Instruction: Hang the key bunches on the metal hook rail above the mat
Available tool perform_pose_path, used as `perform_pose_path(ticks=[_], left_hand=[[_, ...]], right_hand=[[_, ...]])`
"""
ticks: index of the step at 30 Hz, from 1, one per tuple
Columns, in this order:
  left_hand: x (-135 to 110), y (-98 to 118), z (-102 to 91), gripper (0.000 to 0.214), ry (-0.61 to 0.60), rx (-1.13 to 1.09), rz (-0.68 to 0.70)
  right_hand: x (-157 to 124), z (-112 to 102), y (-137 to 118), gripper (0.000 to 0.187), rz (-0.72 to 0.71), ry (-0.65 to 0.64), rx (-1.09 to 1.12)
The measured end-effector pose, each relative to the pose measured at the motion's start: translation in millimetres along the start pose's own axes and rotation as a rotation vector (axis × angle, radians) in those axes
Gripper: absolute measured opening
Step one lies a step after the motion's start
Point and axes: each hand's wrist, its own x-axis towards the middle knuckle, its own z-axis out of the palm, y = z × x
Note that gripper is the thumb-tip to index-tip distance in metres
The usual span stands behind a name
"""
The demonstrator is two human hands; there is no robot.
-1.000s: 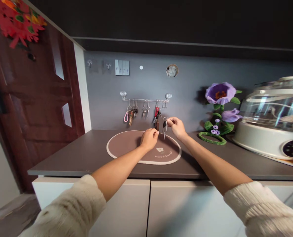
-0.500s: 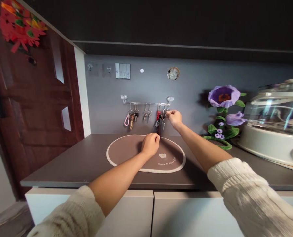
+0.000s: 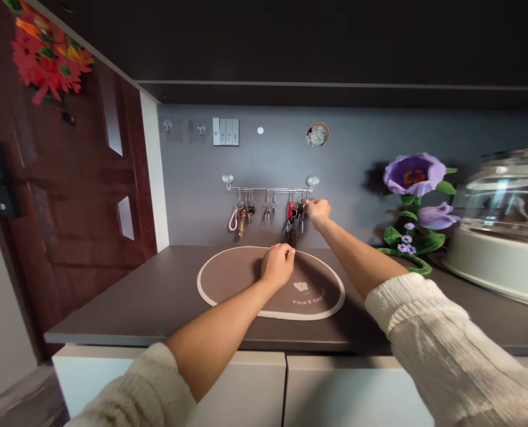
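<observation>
My right hand [image 3: 318, 212] reaches up to the right end of a chrome hook rail [image 3: 269, 189] on the grey wall, its fingers pinched on the ring of a dark key set [image 3: 301, 214] that hangs beside a red-tagged key bunch [image 3: 290, 214]. My left hand [image 3: 278, 265] hovers lower, over the back of an oval brown mat [image 3: 228, 279], with its fingers curled in a loose fist; what they hold, if anything, is hidden. Other keys hang along the rail, among them a bunch with a pink loop [image 3: 233, 220].
A dark worktop [image 3: 157, 296] runs over white cabinet doors [image 3: 246, 385]. A purple knitted flower [image 3: 412, 196] stands at the right, and beyond it a white appliance with a clear lid [image 3: 504, 231]. A brown wooden door [image 3: 59, 201] is at the left. Light switches [image 3: 226, 131] sit above the rail.
My right hand has lifted the dark key set from above the mat up to the rail's right end. My left hand has stayed closed over the mat.
</observation>
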Motion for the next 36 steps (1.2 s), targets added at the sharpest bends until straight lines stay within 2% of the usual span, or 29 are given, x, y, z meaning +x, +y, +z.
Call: perform_pose_path(ticks=[9, 15, 19, 22, 29, 36], left_hand=[[0.5, -0.5, -1.1, 0.023, 0.014, 0.006, -0.010], [0.0, 0.1, -1.9, 0.023, 0.010, -0.008, -0.037], [1.1, -2.5, -0.9, 0.023, 0.019, -0.013, -0.050], [3.0, -6.4, -0.6, 0.023, 0.036, -0.008, -0.049], [8.7, -17.4, -10.7, 0.024, 0.105, 0.038, -0.089], [12.0, -28.2, -30.1, 0.023, 0.103, 0.008, -0.242]], right_hand=[[-7.7, -3.4, 10.3, 0.019, 0.074, -0.029, 0.031], [-9.1, -2.1, 16.5, 0.015, 0.076, -0.042, 0.092], [-18.8, -6.8, 15.6, 0.014, 0.058, -0.051, 0.025], [-32.9, -12.6, 13.3, 0.014, 0.055, -0.063, -0.013], [-81.7, -23.1, 9.4, 0.015, 0.063, -0.194, 0.141], [-128.5, -38.1, 20.2, 0.017, 0.000, -0.352, 0.137]])
